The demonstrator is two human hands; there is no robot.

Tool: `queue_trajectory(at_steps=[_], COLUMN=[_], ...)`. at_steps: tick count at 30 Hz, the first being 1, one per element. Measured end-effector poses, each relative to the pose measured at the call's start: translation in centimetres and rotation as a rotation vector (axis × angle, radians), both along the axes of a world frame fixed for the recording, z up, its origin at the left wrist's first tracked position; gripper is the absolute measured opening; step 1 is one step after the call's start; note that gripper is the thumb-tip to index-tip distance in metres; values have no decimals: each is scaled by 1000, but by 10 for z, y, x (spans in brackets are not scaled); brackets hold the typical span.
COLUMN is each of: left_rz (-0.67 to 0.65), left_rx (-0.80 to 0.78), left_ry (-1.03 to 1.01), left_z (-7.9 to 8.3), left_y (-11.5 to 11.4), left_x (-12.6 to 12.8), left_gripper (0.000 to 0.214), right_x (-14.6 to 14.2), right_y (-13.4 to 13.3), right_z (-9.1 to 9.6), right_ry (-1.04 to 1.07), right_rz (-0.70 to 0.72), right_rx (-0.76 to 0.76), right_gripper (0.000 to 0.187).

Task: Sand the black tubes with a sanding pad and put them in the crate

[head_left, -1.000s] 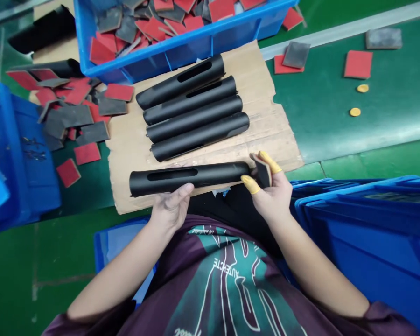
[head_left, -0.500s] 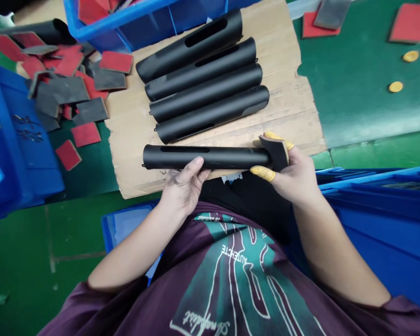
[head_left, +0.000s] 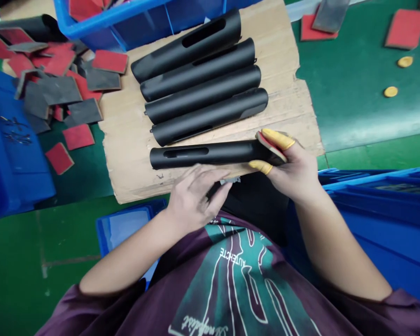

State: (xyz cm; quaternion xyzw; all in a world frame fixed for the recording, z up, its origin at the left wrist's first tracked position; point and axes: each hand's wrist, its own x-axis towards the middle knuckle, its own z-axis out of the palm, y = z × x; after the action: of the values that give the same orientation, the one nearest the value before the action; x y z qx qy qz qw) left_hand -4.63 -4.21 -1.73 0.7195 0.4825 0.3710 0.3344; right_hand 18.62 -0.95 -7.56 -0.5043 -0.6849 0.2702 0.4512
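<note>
At the dial's centre, with twelve at the far edge, a slotted black tube (head_left: 224, 153) is seen lying roughly level over the near part of a cardboard sheet (head_left: 122, 116) on the green counter (head_left: 353, 93). At three o'clock, a red-and-black pad (head_left: 270, 148) is pinched, bowed, against the tube's end by the right hand (head_left: 289, 156), whose thumb and forefinger are tipped with yellow covers. The left hand (head_left: 192, 196) is placed just below centre, towards seven o'clock, its fingers loosely bent and parted from the thumb; whether the tube is touched by it cannot be told. Four more black tubes (head_left: 203, 93) are ranged side by side at twelve. Loose pads (head_left: 59, 91) are heaped at ten, a blue bin (head_left: 143, 28) is set at eleven, and two yellow discs (head_left: 391, 92) are found at two.
</note>
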Motion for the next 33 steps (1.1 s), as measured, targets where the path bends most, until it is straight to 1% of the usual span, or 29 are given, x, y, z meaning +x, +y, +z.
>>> queue_trajectory(at_steps=[1, 2, 3, 4, 5, 7, 8, 9, 10, 13, 15, 17, 18, 20, 22, 24, 25, 27, 30, 33], left_rz=[-21, -42, -58, -70, -81, -86, -81, -69, -62, -70, -80, -87, -93, -100, -92, -81, -77, -80, -88, -103], left_rx=[202, 332, 376, 364, 317, 194, 145, 112, 93, 80, 66, 49, 50, 79, 111, 117, 115, 112, 107, 87], left_ry=[108, 217, 335, 451, 559, 724, 777, 813, 838, 872, 888, 923, 942, 963, 955, 939, 933, 929, 937, 921], left_z=[1, 1, 1, 2, 2, 4, 5, 7, 8, 11, 11, 9, 8, 5, 2, -1, -1, -2, -1, 0], left_y=[8, 17, 26, 34, 40, 48, 49, 49, 49, 45, 43, 41, 40, 37, 35, 32, 32, 31, 31, 32], left_x=[1, 3, 4, 6, 8, 13, 15, 17, 19, 25, 28, 30, 31, 33, 34, 35, 35, 35, 34, 35], left_gripper=[15, 17, 20, 25, 30, 36, 39, 40, 41, 41, 43, 46, 48, 51, 54, 55, 54, 55, 56, 55], right_x=[-2, -3, -5, -6, -7, -7, -6, -4, -2, 3, 3, 1, -1, -7, -12, -14, -15, -14, -10, -8], right_y=[1, 2, 2, 2, 2, 2, 1, 1, 0, -2, -2, -2, -1, 0, 0, -1, -2, -4, -5, -1], right_z=[0, 1, 4, 7, 11, 21, 26, 30, 35, 43, 43, 36, 31, 20, 11, 9, 10, 16, 23, 25], right_ry=[26, 88, 191, 322, 465, 703, 772, 806, 820, 820, 819, 761, 689, 458, 186, -34, -109, -185, -200, -190], right_rz=[-31, -78, -129, -166, -181, -140, -102, -69, -52, -50, -65, -125, -177, -291, -366, -388, -390, -375, -341, -353], right_rx=[-11, -46, -103, -180, -270, -461, -537, -593, -624, -637, -654, -622, -562, -367, -178, -74, -55, -71, -143, -113], right_gripper=[58, 57, 54, 50, 49, 57, 62, 63, 61, 50, 48, 44, 44, 50, 57, 54, 50, 43, 40, 40])
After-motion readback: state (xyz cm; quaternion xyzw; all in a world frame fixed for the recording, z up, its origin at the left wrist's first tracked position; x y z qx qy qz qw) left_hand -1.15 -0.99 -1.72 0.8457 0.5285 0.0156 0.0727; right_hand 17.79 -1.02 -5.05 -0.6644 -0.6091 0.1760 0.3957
